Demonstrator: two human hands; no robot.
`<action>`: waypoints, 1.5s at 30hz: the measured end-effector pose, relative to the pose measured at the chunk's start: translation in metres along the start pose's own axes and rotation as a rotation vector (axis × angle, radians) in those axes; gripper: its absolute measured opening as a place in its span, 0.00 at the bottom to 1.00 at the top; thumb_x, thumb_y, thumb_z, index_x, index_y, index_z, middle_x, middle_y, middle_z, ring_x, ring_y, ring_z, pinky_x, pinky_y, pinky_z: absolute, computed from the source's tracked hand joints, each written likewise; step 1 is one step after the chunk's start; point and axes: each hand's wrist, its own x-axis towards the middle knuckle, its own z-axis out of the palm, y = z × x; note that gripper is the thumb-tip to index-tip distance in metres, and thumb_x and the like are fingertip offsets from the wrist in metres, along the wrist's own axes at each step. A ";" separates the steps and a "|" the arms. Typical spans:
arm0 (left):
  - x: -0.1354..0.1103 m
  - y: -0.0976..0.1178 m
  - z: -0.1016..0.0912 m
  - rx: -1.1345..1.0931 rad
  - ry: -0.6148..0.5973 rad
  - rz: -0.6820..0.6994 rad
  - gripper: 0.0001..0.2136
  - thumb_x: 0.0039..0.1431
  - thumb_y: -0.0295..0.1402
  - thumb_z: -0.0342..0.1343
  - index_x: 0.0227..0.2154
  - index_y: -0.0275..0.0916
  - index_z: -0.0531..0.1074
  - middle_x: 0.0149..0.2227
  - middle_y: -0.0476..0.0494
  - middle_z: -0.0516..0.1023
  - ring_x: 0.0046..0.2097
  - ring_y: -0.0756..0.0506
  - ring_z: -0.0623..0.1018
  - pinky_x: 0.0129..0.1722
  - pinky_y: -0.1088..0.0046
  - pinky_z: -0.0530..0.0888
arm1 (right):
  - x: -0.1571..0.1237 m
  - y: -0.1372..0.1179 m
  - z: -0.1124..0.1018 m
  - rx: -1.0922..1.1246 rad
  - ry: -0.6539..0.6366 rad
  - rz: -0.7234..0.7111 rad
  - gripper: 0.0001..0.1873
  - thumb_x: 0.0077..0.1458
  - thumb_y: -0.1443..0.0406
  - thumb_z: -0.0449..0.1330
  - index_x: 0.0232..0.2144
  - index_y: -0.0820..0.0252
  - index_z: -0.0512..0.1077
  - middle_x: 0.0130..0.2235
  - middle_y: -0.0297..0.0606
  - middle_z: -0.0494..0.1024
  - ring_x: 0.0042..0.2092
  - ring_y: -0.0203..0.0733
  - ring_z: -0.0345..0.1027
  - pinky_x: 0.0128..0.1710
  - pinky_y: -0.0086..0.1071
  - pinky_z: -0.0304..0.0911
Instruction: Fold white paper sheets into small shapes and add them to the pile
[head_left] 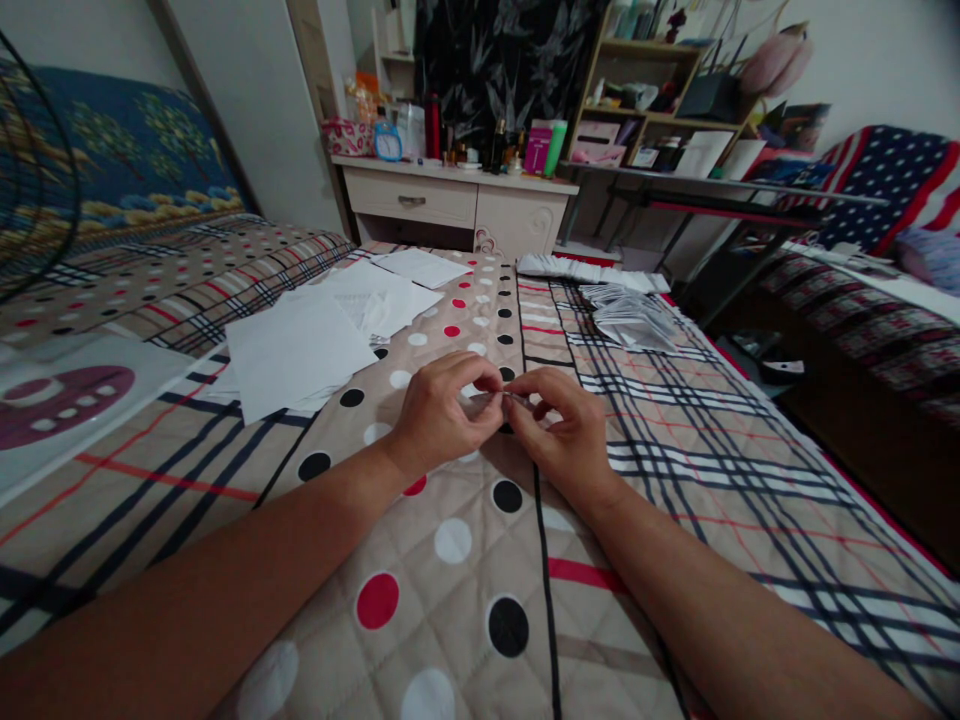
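Note:
My left hand [454, 405] and my right hand [559, 420] meet above the middle of a quilted bedspread [450, 660]. Thumb and forefinger are pinched together on each, and the fingertips of the two hands almost touch. Something thin and greyish seems to lie between them, too small and too covered to name. Left of my hands, loose white paper sheets [300, 345] overlap in a spread pile. Beyond my right hand lies a fanned stack of flat silvery-grey packets [630, 318], with a row of white folded pieces [585, 270] behind it.
At the left edge lies a clear plastic bag [165, 365] with a purple print. A white dresser [412, 200] and a shelf unit [637, 80] stand beyond the bed. The bed's right edge drops to a dark floor [847, 420].

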 end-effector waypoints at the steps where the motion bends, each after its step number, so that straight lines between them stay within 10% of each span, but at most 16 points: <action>1: 0.000 -0.001 0.000 0.001 -0.005 -0.004 0.04 0.48 0.23 0.55 0.27 0.38 0.68 0.28 0.48 0.73 0.32 0.48 0.73 0.34 0.71 0.69 | 0.000 0.000 0.000 0.009 0.008 0.025 0.03 0.52 0.69 0.60 0.30 0.57 0.74 0.31 0.37 0.76 0.34 0.39 0.69 0.29 0.31 0.65; 17: -0.002 -0.007 -0.003 0.057 -0.118 0.063 0.12 0.54 0.25 0.54 0.42 0.38 0.71 0.41 0.43 0.75 0.43 0.45 0.75 0.45 0.68 0.72 | 0.000 0.004 0.002 0.048 0.058 0.254 0.04 0.52 0.67 0.60 0.29 0.60 0.75 0.30 0.35 0.78 0.31 0.36 0.70 0.25 0.26 0.62; 23: -0.002 -0.013 -0.010 0.226 -0.132 0.106 0.02 0.54 0.27 0.55 0.28 0.37 0.71 0.36 0.43 0.76 0.40 0.44 0.75 0.42 0.66 0.72 | 0.003 0.012 -0.001 0.089 0.153 0.411 0.05 0.50 0.65 0.60 0.28 0.61 0.75 0.28 0.35 0.78 0.27 0.35 0.68 0.26 0.27 0.63; 31: -0.004 -0.017 -0.010 0.310 -0.317 0.179 0.13 0.54 0.45 0.61 0.29 0.38 0.74 0.37 0.44 0.76 0.39 0.45 0.75 0.38 0.68 0.71 | 0.005 0.039 -0.002 0.373 0.254 0.641 0.06 0.46 0.62 0.62 0.26 0.60 0.73 0.23 0.32 0.74 0.22 0.34 0.65 0.23 0.29 0.64; 45: 0.001 -0.024 -0.014 0.511 -0.416 0.107 0.06 0.55 0.31 0.61 0.37 0.42 0.77 0.47 0.44 0.76 0.48 0.40 0.74 0.44 0.62 0.70 | 0.007 0.033 -0.009 -0.118 0.013 0.459 0.03 0.43 0.69 0.56 0.25 0.57 0.69 0.25 0.32 0.73 0.26 0.37 0.64 0.26 0.29 0.58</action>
